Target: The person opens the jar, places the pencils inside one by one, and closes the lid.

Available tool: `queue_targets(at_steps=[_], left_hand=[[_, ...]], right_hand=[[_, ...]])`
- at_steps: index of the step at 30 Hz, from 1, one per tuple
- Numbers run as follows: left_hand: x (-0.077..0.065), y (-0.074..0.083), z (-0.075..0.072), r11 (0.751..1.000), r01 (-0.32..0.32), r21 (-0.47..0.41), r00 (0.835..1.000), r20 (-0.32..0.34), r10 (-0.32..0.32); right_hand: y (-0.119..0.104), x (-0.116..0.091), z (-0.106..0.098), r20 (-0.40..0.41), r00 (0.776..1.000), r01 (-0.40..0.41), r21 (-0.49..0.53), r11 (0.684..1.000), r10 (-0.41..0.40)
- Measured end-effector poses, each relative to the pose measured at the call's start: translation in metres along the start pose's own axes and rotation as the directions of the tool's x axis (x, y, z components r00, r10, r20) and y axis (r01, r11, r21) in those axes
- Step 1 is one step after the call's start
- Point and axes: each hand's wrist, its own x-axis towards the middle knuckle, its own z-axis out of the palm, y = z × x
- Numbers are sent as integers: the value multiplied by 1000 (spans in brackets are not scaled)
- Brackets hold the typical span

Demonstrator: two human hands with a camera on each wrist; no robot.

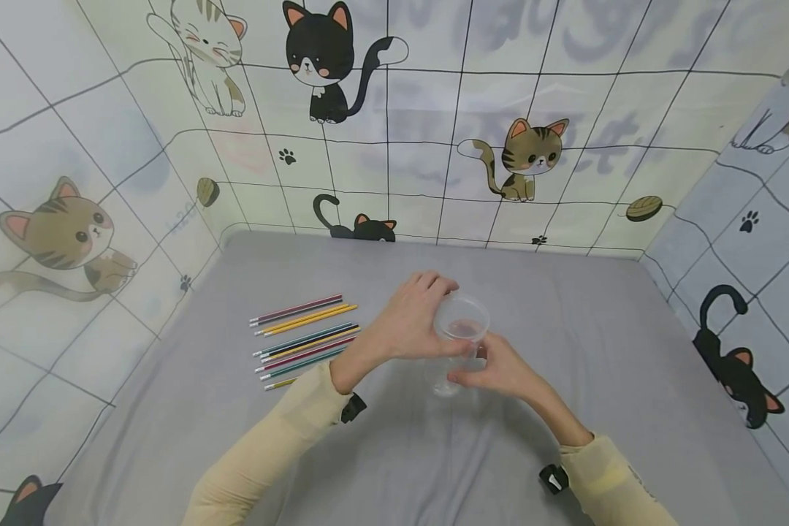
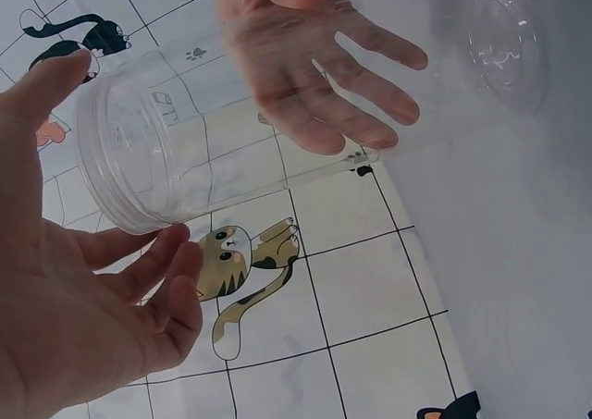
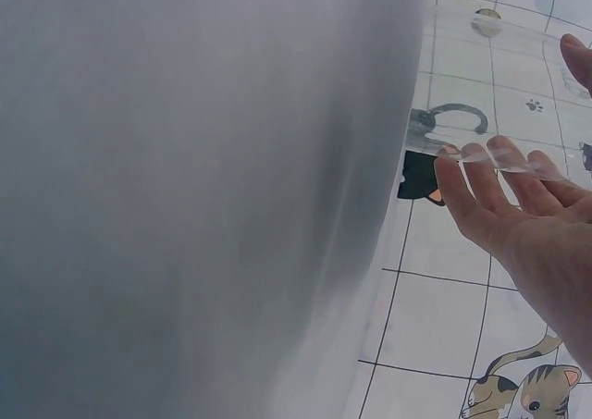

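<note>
A clear, tall plastic jar (image 1: 462, 310) stands between both hands in the head view, its round top facing up toward me. My left hand (image 1: 414, 314) holds the top, and in the left wrist view its thumb and fingers lie on opposite sides of the ribbed clear rim (image 2: 129, 155). Lower down, my right hand (image 1: 502, 367) grips the jar's body, its fingers (image 2: 342, 86) visible through the plastic. In the right wrist view that hand (image 3: 518, 206) wraps the transparent wall. Whether the jar's base (image 2: 504, 49) touches the cloth, I cannot tell.
Several pencils (image 1: 309, 320) in red, yellow, teal and black lie side by side left of the hands. A grey cloth (image 1: 565, 314) covers the table. Cat-print curtains (image 1: 421, 168) rise at the back and both sides.
</note>
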Motion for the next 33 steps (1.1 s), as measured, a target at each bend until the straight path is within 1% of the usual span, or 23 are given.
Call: queue_targets(at_steps=[2,7,10,16,19,22,25,30,33], left_hand=[[1,0,-1,1000,-7,-5,1000,15,7],[2,-1,-3,998,-50,-37,997,53,52],[2,-1,-3,997,-58,-42,997,50,60],[2,0,-2,1000,-23,-7,1000,2,24],[2,1,-2,1000,-1,3,1000,-3,1],[1,0,-2,1000,6,7,1000,1,-6],[2,0,-2,1000,-7,-2,1000,13,7],[2,0,-3,998,-46,-32,998,43,48],[3,1,-3,997,-58,-45,997,49,60]], right_hand=[[-1,0,0,0,1000,-6,-2,1000,6],[-4,0,-1,-3,1000,-15,5,1000,15],[-4,0,-1,-1,1000,-10,10,1000,10],[-3,1,-1,-8,1000,-1,-14,1000,1],[-3,1,-1,-8,1000,1,-9,1000,-1],[-2,0,-1,-1,1000,1,2,1000,-1],[-2,0,-1,1,1000,-3,3,1000,3],[-3,-1,-2,-4,1000,-7,3,1000,7],[-4,-1,-2,-4,1000,-4,8,1000,4]])
